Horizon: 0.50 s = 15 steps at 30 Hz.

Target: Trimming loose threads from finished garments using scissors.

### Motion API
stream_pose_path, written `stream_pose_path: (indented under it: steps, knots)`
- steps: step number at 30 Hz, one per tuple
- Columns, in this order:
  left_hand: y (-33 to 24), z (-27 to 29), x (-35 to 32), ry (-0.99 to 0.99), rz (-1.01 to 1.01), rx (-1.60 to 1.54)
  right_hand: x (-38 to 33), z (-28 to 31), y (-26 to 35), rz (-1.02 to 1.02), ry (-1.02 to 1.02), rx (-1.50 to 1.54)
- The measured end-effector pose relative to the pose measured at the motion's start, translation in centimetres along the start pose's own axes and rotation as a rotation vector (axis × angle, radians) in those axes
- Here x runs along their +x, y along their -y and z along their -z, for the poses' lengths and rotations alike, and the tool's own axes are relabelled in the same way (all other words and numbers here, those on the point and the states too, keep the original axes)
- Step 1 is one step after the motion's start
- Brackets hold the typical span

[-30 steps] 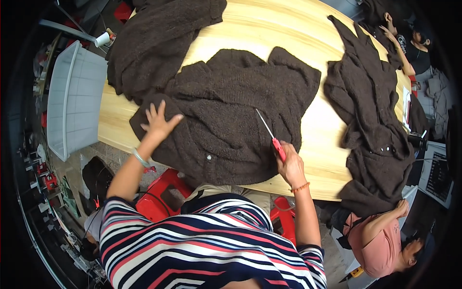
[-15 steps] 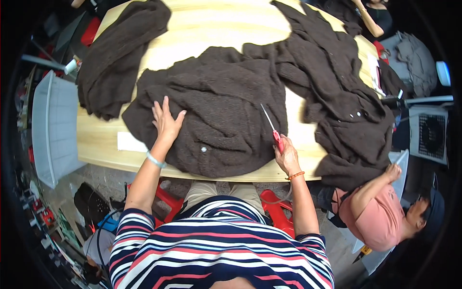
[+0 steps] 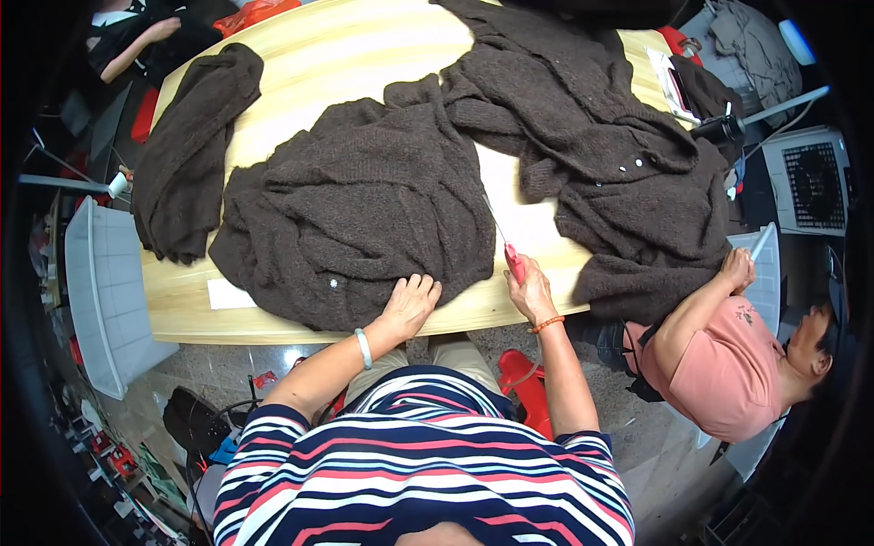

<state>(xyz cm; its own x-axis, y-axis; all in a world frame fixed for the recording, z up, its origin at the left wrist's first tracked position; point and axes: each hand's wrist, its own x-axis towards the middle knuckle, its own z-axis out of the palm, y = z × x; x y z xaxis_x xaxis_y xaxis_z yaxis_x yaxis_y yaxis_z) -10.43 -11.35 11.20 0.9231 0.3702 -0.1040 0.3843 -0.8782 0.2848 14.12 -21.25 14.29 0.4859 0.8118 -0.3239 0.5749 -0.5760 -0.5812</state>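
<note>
A dark brown knitted garment (image 3: 364,191) lies bunched on the table in front of me, a small white button (image 3: 333,283) showing near its front edge. On that edge rests my left hand (image 3: 410,308), fingers stretched over the cloth and nothing seen in them. My right hand (image 3: 531,293) is closed round red-handled scissors (image 3: 515,262). Their slim blades look closed and point away from me, beside the garment's right edge.
More dark knitwear lies at the left (image 3: 196,155) and right (image 3: 637,200) of the wooden table (image 3: 350,45). A co-worker in a pink shirt (image 3: 728,373) stands at the right, a hand near the cloth. A white plastic bin (image 3: 105,291) stands left; a red stool (image 3: 526,391) is below.
My left hand has moved from the middle of the garment toward me and right, to its near edge. The view has shifted; my right hand keeps hold of the scissors.
</note>
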Motion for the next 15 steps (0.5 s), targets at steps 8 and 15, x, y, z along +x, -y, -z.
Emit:
stream_pose_path:
  steps: [8,15]
  knots:
    - [-3.5,-1.2,4.8,-0.151,0.132,0.019,0.0,0.7,-0.9,0.009,0.033,-0.016]
    - [0.7,-1.9,10.3,-0.253,0.384,-0.621,0.4,2.8,-0.1,0.075,0.029,-0.067]
